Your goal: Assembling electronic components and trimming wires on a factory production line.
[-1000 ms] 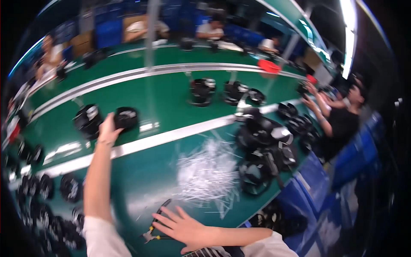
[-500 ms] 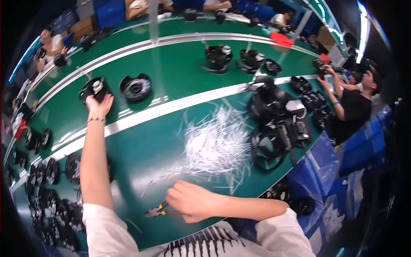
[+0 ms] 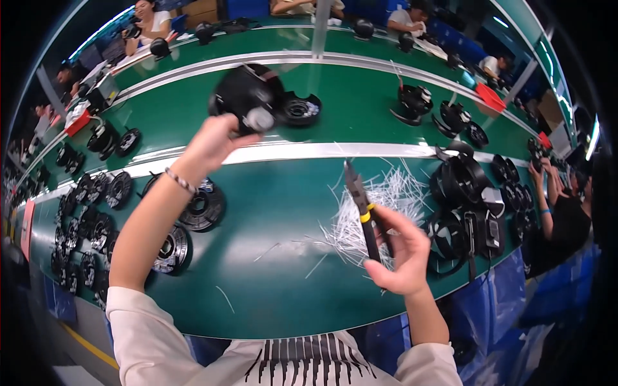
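My left hand (image 3: 215,145) is closed on the lower edge of a shiny black rounded housing (image 3: 238,96), which is tilted and blurred by motion over the green belt. A white cylindrical piece (image 3: 259,119) shows at the housing's lower side. Just right of it, a round black part (image 3: 301,109) lies on the belt. In my right hand (image 3: 407,260) is a pair of pliers (image 3: 356,186) with black and yellow handles, jaws pointing up and away from me. Beneath and beyond the pliers spreads a heap of thin white strips (image 3: 402,193) on the green table.
Rows of black round parts (image 3: 100,228) fill the table's left side. Black housings (image 3: 463,177) and a black boxy device (image 3: 492,231) crowd the right. More housings (image 3: 414,101) and a red tray (image 3: 490,98) sit farther off. A co-worker (image 3: 566,222) is at the right.
My left hand has closed on the black housing and lifted it off the belt. My right hand has picked up the pliers from the table and raised them. The view has shifted left.
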A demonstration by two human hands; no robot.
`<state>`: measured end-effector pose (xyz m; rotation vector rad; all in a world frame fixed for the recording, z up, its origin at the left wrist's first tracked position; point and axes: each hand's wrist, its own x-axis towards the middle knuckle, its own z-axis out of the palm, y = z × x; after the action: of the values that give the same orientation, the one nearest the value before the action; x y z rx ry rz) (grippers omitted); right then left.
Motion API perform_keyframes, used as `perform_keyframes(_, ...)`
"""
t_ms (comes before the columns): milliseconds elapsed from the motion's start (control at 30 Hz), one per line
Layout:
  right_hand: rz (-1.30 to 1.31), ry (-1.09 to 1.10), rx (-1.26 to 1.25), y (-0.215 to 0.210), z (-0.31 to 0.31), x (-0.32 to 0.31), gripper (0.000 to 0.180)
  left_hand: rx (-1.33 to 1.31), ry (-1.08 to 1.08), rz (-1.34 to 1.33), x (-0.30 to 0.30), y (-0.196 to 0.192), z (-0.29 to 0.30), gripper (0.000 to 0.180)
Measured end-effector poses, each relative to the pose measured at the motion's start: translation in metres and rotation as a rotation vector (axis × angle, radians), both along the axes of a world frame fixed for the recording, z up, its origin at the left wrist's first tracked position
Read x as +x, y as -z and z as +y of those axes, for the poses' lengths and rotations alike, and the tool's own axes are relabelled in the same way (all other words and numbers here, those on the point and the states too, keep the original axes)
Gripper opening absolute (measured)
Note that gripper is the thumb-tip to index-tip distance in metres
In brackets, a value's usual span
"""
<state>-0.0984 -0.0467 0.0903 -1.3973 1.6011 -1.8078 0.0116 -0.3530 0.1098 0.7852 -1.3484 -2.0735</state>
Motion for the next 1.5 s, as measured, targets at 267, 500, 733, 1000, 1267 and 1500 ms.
perform_keyframes(267,0.972,0.464,-0.025,-0.023,-0.046,-0.001,0.057,-0.006,0.324,-0.135,0.040,-0.003,0.080,0.043)
perform_keyframes(500,1.003,0.460,0.064,-0.015,-0.051,0.006,0.058,-0.067,0.349,-0.131,0.048,0.002,0.086,0.048)
perform_keyframes(733,1.036,0.454,0.071,-0.013,-0.053,0.004,0.057,-0.096,0.299,-0.164,0.049,0.000,0.091,0.042)
perform_keyframes(1000,0.899,0.384,0.112,-0.006,-0.040,-0.004,0.057,-0.052,0.311,-0.177,0.041,-0.003,0.085,0.043)
perform_keyframes(1267,0.657,0.068,0.075,0.009,-0.020,0.018,0.058,0.058,0.084,0.026,-0.015,0.029,0.021,0.035)
perform_keyframes(1500,0.747,-0.392,0.204,0.038,-0.015,0.072,0.056,0.324,-0.126,0.215,-0.094,0.065,-0.049,0.037)
